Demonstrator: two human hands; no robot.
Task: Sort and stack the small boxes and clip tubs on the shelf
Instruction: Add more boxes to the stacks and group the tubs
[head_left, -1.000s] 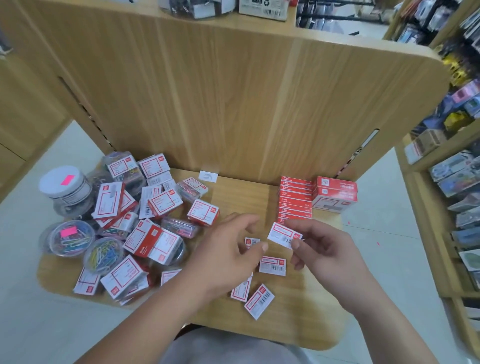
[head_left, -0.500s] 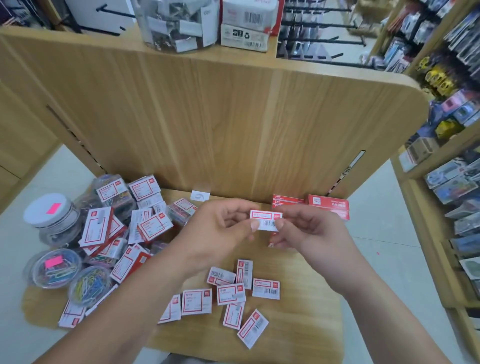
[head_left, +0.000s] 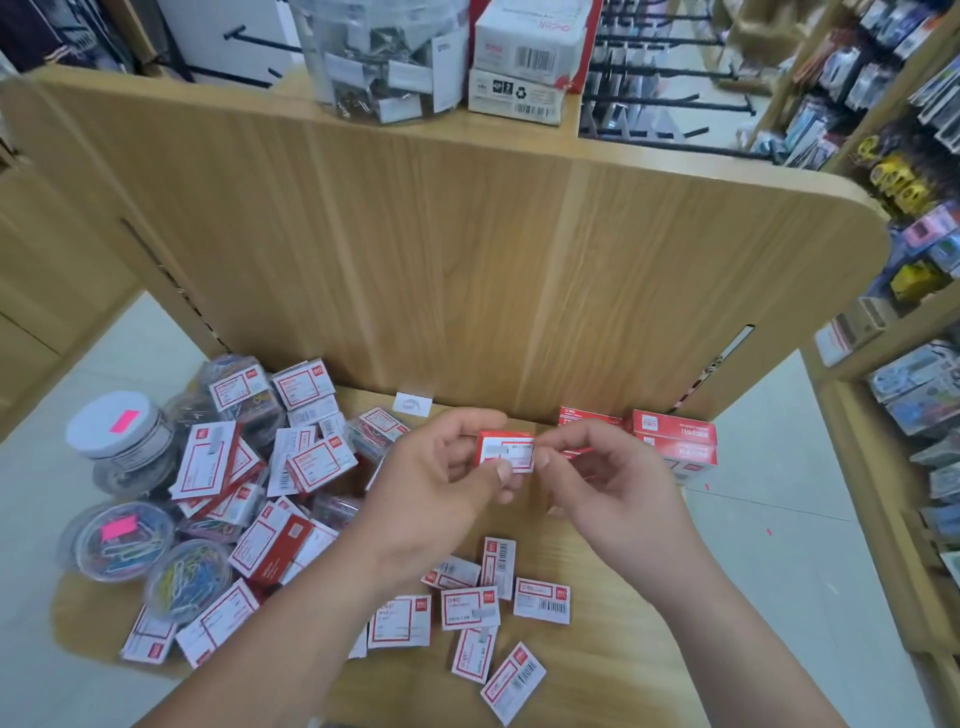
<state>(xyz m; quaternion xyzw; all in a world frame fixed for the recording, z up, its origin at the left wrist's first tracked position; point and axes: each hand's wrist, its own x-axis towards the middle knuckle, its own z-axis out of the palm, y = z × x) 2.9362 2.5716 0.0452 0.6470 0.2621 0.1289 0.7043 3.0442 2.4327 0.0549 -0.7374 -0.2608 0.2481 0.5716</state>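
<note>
Your left hand (head_left: 441, 480) and right hand (head_left: 605, 475) pinch one small box (head_left: 506, 453) together, a short stack (head_left: 674, 440) stands ready, yet the heap (head_left: 306, 462) and loose boxes (head_left: 470, 608) lie unsorted

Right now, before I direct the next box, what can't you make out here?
1. Head view: print on the small box, pinched by left hand and right hand, is blurred.
2. Head view: the right hand hides part of the red stack, so no count.
3. Head view: heaped boxes cover some clip tubs.
</note>
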